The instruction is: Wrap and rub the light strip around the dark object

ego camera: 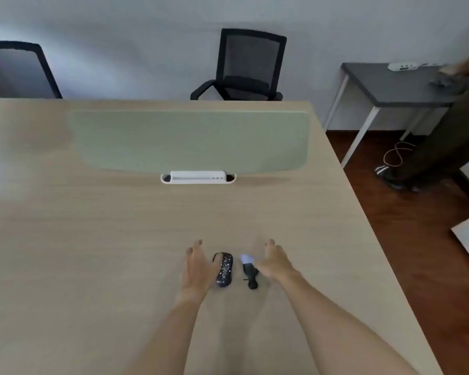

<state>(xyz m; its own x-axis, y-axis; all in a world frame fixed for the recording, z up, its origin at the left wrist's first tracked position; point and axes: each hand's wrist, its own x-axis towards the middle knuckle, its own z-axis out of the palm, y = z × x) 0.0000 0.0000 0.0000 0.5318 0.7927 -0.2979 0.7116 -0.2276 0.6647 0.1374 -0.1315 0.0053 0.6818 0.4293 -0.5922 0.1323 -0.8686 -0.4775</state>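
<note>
The left hand (198, 269) lies flat on the bench (92, 239) with straight fingers, its grip apart. It touches the left side of a black case (224, 270) with white specks. Just right of the case lies a small black tool (250, 274) with a pale blue tip. The right hand (275, 262) is beside the tool, touching it. Its picture is blurred, so I cannot tell if its grip is apart or together. Farther back stand a green screen (190, 139) and a chair (248, 66).
</note>
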